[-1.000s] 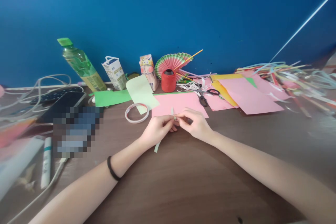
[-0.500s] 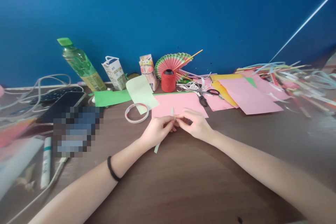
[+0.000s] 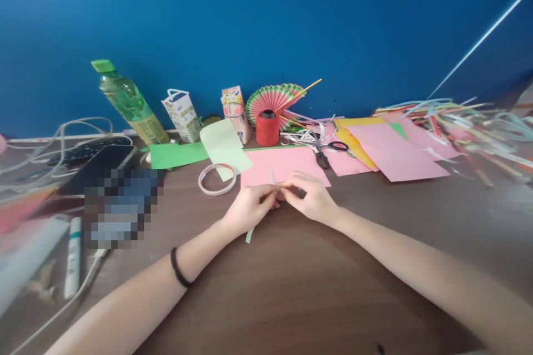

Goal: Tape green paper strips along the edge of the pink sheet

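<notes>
Between the fingertips of my two hands is a narrow pale green paper strip [image 3: 249,235]; one end hangs below my left hand and another bit sticks up beyond the fingers. My left hand [image 3: 252,206] is closed, pinching the strip between thumb and forefinger. My right hand [image 3: 308,197] pinches it too, its fingertips meeting the left ones. The part right at the fingers is mostly hidden. Just beyond the hands lies a pink paper sheet [image 3: 287,162]. To the left of it are a roll of tape [image 3: 217,179] and a pale green sheet [image 3: 225,147].
Scissors [image 3: 322,158] lie behind my right hand, near white paper scraps. A red thread spool [image 3: 267,128], a paper fan [image 3: 266,99], cartons [image 3: 182,116] and a green bottle [image 3: 131,105] stand by the blue wall. Pink sheets [image 3: 395,147] lie right; a marker [image 3: 73,258] left.
The strip's upper end has tilted slightly to the left, and its hanging end has shifted a little. Both hands stay in nearly the same place.
</notes>
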Action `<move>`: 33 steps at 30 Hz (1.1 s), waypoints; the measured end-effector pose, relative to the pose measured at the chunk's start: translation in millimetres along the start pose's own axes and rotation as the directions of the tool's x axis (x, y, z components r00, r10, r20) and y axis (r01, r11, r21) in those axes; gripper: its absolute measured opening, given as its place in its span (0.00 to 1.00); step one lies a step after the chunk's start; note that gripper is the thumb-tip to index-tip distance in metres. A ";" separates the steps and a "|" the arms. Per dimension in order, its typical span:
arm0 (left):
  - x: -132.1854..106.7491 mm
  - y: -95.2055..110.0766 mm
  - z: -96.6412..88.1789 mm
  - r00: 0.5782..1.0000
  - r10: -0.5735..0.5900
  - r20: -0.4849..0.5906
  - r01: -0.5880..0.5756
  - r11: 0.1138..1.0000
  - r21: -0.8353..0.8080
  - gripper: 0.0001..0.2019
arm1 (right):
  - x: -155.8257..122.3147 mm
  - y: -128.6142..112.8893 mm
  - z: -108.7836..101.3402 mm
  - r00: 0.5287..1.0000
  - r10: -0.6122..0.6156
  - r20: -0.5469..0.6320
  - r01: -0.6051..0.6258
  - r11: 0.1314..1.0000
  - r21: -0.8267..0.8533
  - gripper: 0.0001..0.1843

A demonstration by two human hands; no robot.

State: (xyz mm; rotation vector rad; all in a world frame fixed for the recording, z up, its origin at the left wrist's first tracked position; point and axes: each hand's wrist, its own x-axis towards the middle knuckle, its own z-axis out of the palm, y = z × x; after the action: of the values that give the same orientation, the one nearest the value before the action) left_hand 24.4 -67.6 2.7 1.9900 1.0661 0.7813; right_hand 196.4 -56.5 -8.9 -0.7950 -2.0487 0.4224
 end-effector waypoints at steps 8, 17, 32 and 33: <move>-0.1 -0.5 0.3 1.000 0.009 -0.008 -0.009 1.000 -0.012 0.12 | -1.1 1.1 0.9 1.000 0.029 -0.005 -0.029 0.999 0.016 0.06; 0.9 1.8 0.2 1.000 -0.003 -0.018 0.002 0.999 -0.038 0.12 | 0.7 -0.4 0.1 1.000 0.026 -0.002 -0.026 0.999 0.044 0.06; 1.3 3.5 0.7 0.999 -0.003 -0.035 0.001 0.999 -0.042 0.11 | -0.4 0.5 -0.3 0.996 0.083 0.031 -0.086 0.990 0.108 0.06; 1.2 3.7 0.6 0.999 -0.006 -0.033 0.005 0.999 -0.044 0.11 | -0.4 0.5 -0.4 0.995 0.094 0.037 -0.098 0.988 0.119 0.07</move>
State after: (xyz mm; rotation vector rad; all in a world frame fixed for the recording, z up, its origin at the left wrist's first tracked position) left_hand 27.0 -68.2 5.7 1.9425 1.0644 0.8311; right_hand 197.0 -56.5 -9.2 -0.8201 -1.9983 0.6106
